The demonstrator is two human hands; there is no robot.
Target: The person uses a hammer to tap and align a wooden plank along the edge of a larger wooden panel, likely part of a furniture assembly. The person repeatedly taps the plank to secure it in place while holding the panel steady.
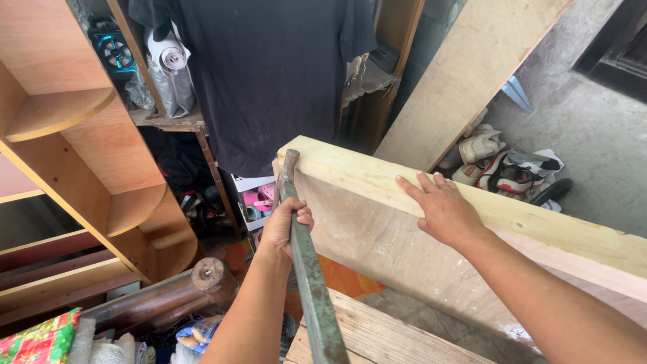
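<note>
Firmly, the metal bar point(306, 256) is gripped by the left hand point(283, 226), its tip at the wooden panel's point(377, 236) near corner; the right hand point(441, 209) is laid open, flat on the top edge. Fingers could be pinched if the bar slips.

No labels, signs or screens in view. Only package-like items: silver-grey plastic bag point(170, 81), crumpled and bulging, w/ a rolled white bundle poking from its top, sits on upper shelf top-left, just beside the hanging dark cloth. Bottom-left corner: soft wrapped bundle point(42, 340) in red/green/yellow patterned covering, partly cut off by frame edge; near it, bottom centre-left, small blue-and-yellow crumpled packet point(197, 334), contents can't be told.
</note>
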